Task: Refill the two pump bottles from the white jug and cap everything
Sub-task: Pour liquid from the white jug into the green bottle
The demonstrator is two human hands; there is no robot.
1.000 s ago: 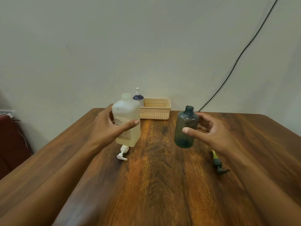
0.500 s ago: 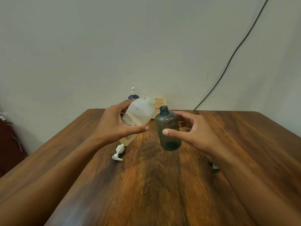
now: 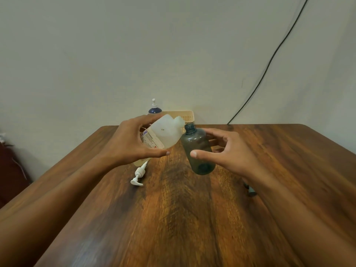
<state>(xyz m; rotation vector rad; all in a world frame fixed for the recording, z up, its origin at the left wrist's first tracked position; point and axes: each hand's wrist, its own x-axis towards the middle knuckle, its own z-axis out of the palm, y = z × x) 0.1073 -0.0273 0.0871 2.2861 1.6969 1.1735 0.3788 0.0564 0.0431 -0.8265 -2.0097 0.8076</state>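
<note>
My left hand (image 3: 133, 143) grips the white jug (image 3: 165, 132), tilted to the right above the table with its neck close to the mouth of the grey bottle (image 3: 198, 151). My right hand (image 3: 229, 151) holds that uncapped grey bottle, leaning slightly left. A white pump head (image 3: 139, 174) lies on the wooden table (image 3: 183, 218) below the jug. A dark pump head (image 3: 250, 191) lies partly hidden behind my right forearm. A blue pump bottle (image 3: 154, 108) with its pump on stands at the table's far edge.
A beige plastic basket (image 3: 185, 115) sits at the back edge next to the blue bottle. A black cable (image 3: 269, 60) runs down the wall at the right. A dark red object (image 3: 9, 170) stands off the table's left side.
The jug has gone from upright on the table to lifted and tipped rightward. The grey bottle has moved left to meet the jug's neck.
</note>
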